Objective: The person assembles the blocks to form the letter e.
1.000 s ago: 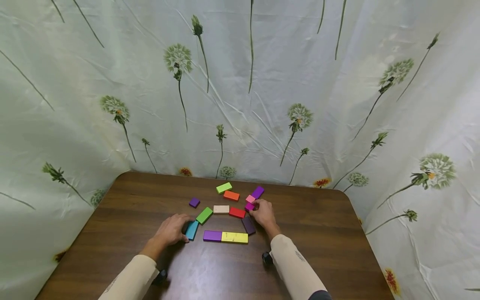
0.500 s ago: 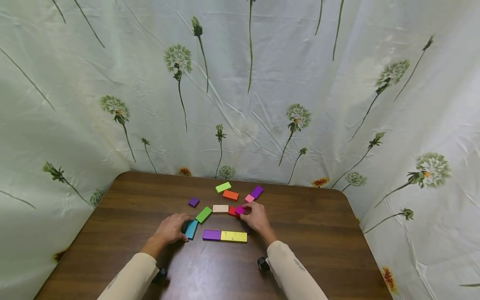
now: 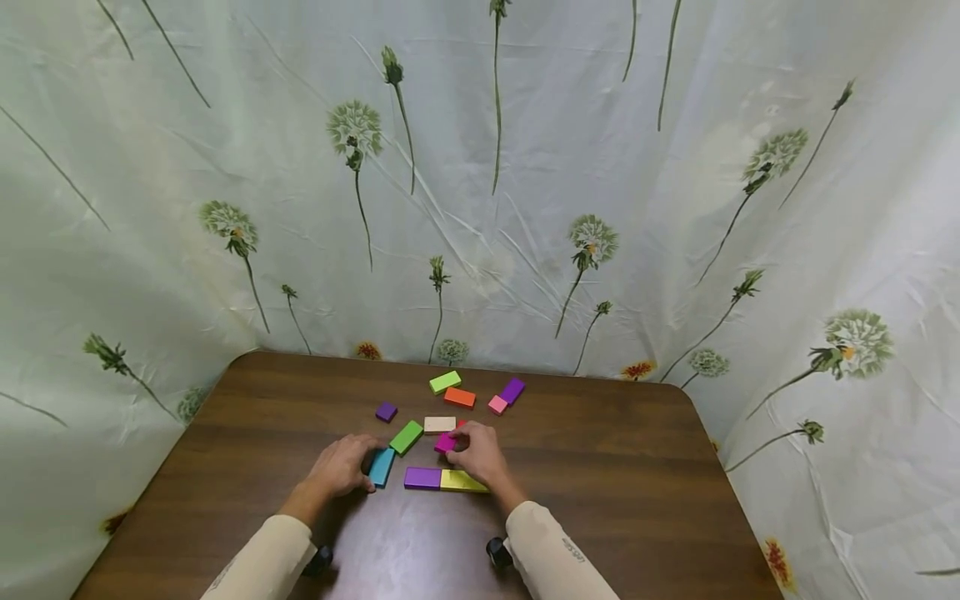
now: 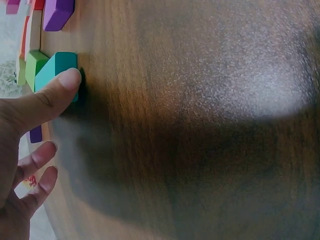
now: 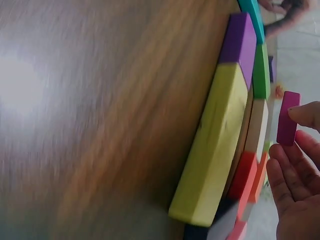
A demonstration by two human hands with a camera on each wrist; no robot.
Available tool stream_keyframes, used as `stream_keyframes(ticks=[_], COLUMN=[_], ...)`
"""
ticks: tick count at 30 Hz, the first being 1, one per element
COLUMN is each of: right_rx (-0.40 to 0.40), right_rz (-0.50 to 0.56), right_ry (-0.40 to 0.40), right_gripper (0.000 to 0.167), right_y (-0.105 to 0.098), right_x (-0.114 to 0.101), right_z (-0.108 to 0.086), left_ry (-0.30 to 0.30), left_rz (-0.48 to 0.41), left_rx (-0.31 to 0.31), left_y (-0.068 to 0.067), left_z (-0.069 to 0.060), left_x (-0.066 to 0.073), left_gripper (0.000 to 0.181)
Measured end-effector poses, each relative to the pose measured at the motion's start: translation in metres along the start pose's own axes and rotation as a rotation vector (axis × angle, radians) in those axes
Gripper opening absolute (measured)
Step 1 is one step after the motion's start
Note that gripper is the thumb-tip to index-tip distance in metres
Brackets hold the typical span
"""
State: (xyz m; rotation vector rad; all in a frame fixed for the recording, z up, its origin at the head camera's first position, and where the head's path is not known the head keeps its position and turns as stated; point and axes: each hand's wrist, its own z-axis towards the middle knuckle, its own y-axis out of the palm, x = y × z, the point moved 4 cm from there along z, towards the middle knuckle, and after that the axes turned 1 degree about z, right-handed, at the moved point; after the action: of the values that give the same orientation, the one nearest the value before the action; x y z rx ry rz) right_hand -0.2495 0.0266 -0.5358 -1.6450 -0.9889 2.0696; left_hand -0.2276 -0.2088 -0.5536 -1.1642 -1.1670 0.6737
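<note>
In the head view my left hand is at the teal block, fingers at its far end and thumb at its near end. The thumb lies against that block in the left wrist view; the index fingertip is hidden there. My right hand pinches a magenta block between thumb and fingers, off the table. Below and around it lie a beige block, a green block touching the teal one, and a purple block end to end with a yellow block. The red block is mostly covered in the head view.
Behind, a lime block and an orange block lie close together. A pink block touches a violet block at right. A small dark purple block lies apart at left. A floral curtain hangs behind the wooden table.
My right hand has carried the magenta block away from the pink block, leftward and nearer, over the middle of the arrangement. The left hand has stayed at the teal block.
</note>
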Motion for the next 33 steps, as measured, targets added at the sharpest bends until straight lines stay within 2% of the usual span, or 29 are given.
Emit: stream_keyframes(ticks=[6,11,17,33], right_rx=[-0.068,-0.084,-0.077,-0.103], right_rz=[0.039,0.056,-0.002,-0.084], right_ry=[0.031,-0.018,-0.13,-0.161], right_gripper=[0.026,0.024,0.022,0.027], right_y=[0.018,0.031,0.047,0.071], right_x=[-0.015,-0.025,-0.034,-0.038], right_z=[0.0,0.002,0.001,-0.001], left_ry=[0.001,0.008,0.018,0.046], left_rz=[0.004,0.01,0.004,-0.012], left_rx=[-0.004,0.001,0.007,0.027], left_y=[0.001,0.002,0.002,0.0], left_z=[0.001,0.003,0.001,0.001], left_x=[0.001,-0.001,-0.001,-0.001], left_gripper=[0.06,0.06,0.059,0.061])
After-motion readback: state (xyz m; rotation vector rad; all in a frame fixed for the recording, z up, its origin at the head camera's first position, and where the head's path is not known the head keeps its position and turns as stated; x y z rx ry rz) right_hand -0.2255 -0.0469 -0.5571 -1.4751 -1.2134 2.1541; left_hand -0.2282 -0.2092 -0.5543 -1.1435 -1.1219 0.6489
